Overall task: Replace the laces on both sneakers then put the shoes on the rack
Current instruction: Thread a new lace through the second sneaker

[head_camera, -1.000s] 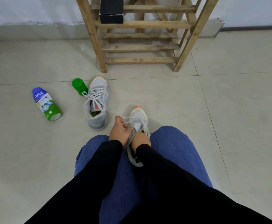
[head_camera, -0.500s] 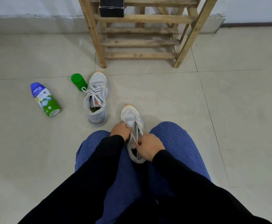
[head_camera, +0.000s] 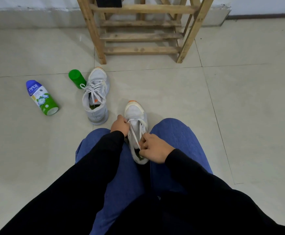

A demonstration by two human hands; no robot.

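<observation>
- sneaker one (head_camera: 135, 122) sits toe-out on the floor (head_camera: 240, 107), tucked between the person's knees (head_camera: 177, 131), heel towards the body. why so close?
- it looks like a way to brace it: wedged there, it can't slide while the lace (head_camera: 134, 135) is pulled. look at the left hand (head_camera: 120, 125), fingers curled round the shoe's left side by the front eyelets, pinning it down.
- and the right hand (head_camera: 152, 148)?
- thumb and fingers pinch the lace up near the tongue, and the strand runs taut and slanting across the shoe. i'd call this mid-threading, low rows crossed and upper eyelets waiting. whether the left hand traps the other lace end too, i can't tell, its fingers hide that.
- sneaker two (head_camera: 96, 99) stands well to the left, apart from the action.
- laced right up, loose ends flopped over the side. by my reading that one's finished and parked out of the way until both go up.
- up to the rack (head_camera: 143, 36), straight ahead against the wall, neither shoe on it yet.
- right, so placing comes last. also in view are a green cap (head_camera: 76, 78) just beside sneaker two's toe and a powder bottle (head_camera: 41, 97) lying on its side further left. neither hand is near them.
- next call?
- feed that pinched end through the next eyelet with a gentle pull, so the rows stay even.
</observation>
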